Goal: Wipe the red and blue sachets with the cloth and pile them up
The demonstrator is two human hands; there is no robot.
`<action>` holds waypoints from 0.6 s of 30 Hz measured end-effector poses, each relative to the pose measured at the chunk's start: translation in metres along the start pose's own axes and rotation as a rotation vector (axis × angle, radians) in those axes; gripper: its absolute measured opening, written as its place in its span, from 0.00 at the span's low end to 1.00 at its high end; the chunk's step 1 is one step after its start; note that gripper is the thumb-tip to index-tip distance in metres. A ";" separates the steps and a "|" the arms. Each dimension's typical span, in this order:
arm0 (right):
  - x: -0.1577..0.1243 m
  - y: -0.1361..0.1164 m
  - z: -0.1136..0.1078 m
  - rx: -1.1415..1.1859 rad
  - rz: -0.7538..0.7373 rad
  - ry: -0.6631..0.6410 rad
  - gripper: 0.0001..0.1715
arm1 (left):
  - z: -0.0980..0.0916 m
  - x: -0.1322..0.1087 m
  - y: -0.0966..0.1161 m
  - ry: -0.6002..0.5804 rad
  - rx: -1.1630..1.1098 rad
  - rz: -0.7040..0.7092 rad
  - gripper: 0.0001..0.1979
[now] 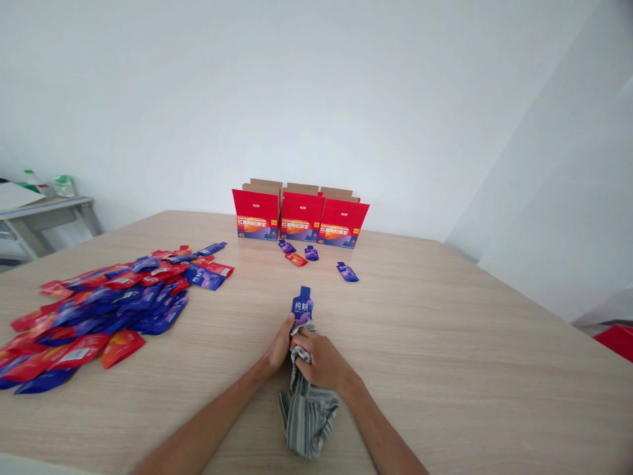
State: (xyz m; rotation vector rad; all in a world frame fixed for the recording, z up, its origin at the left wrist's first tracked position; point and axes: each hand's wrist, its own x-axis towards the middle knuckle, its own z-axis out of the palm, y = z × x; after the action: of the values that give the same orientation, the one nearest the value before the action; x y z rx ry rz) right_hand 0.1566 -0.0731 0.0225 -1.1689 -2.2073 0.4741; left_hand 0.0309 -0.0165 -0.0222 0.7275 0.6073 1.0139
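Observation:
A blue pouch (302,305) with white characters stands out upright beyond my hands, near the middle of the table. My left hand (281,343) is closed on the pouch's lower left edge. Bunched in my right hand (319,358) is a grey striped cloth (309,422), pressed against the lower part of the pouch. The rest of the cloth hangs down towards me between my forearms. The bottom of the pouch is hidden by my fingers and the cloth.
Red and blue pouches (119,303) lie heaped at the left. Three open red boxes (302,218) stand side by side at the back. Several loose pouches (347,272) lie in front of them. A side table (44,206) is at the far left.

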 end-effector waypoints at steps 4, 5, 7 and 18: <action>-0.001 0.010 -0.010 -0.024 0.088 0.223 0.09 | 0.005 -0.005 0.000 -0.093 0.188 0.074 0.17; -0.001 0.014 -0.014 -0.030 0.110 0.297 0.08 | 0.006 -0.008 0.000 -0.130 0.236 0.082 0.18; -0.002 0.019 -0.020 -0.036 0.133 0.413 0.08 | 0.009 -0.012 0.000 -0.196 0.318 0.074 0.20; 0.000 -0.003 -0.003 -0.020 -0.014 0.014 0.10 | 0.011 -0.005 0.002 0.016 -0.028 -0.033 0.18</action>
State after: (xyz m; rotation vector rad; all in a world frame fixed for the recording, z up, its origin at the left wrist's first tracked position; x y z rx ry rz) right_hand 0.1564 -0.0747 0.0265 -1.1629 -2.2118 0.4380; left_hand 0.0354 -0.0229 -0.0133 0.6834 0.6155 0.9966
